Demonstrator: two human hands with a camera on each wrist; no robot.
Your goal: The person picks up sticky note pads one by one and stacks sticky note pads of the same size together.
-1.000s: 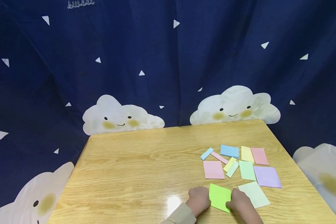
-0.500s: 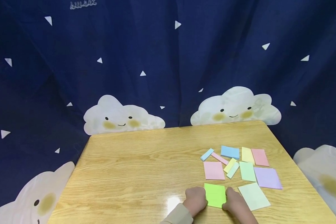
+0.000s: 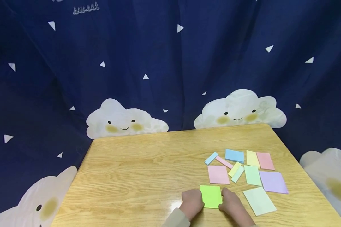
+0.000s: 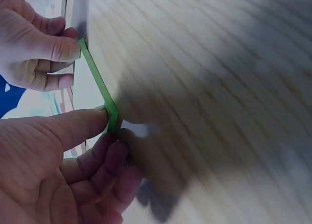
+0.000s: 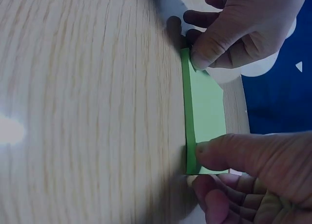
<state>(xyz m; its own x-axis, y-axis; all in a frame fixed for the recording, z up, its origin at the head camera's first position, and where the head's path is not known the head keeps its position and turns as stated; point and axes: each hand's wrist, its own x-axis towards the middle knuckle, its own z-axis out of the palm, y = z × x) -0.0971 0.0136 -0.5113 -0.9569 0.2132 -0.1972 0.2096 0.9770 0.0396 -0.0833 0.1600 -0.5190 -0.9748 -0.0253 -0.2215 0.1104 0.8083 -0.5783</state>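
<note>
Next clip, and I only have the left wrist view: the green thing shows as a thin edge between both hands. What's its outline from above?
Observer: The head view shows a square, lime-green pad.
Operator: What lies just beyond it, away from the person?
Observer: A pink square, slightly to the pad's right.
Operator: And out to the right of the right hand?
Observer: A pale greenish square, lying at an angle on the table.

Backdrop [image 3: 159,41]: navy folded cloth, white triangles [image 3: 146,77], smiling clouds [image 3: 125,116], "sweet" lettering [image 3: 86,8]
Tabletop [image 3: 136,167]: light wood, visible grain
Glare [image 5: 9,130]: white patch on wood
</note>
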